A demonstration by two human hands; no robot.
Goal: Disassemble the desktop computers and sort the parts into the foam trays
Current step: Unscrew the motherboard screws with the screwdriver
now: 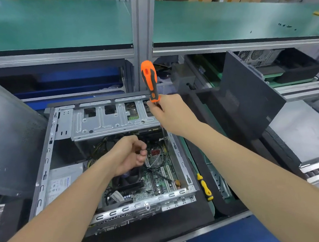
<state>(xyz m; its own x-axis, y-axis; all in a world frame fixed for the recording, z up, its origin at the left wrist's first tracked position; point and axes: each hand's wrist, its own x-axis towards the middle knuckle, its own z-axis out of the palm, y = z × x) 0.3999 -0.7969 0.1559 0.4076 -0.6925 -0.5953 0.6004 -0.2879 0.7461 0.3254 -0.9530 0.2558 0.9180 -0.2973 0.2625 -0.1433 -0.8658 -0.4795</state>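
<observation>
Both our bare arms are reaching forward, wrists straight. Our right forearm [248,160] is stretching farther out, and our right hand [170,113] is gripping an orange-and-black screwdriver [149,78] at the base of its handle, which is standing upright above the knuckles. Our left forearm [74,200] is angling inward, and our left hand [130,154], nearer and lower than the right, is curling its fingers into a loose fist, thumb lying against them.

The right hand [170,113] gripped an orange-and-black screwdriver [149,78], handle up, over the open computer case's [45,153] far right corner. The left hand [129,154], fingers curled, hovered inside the case.
</observation>
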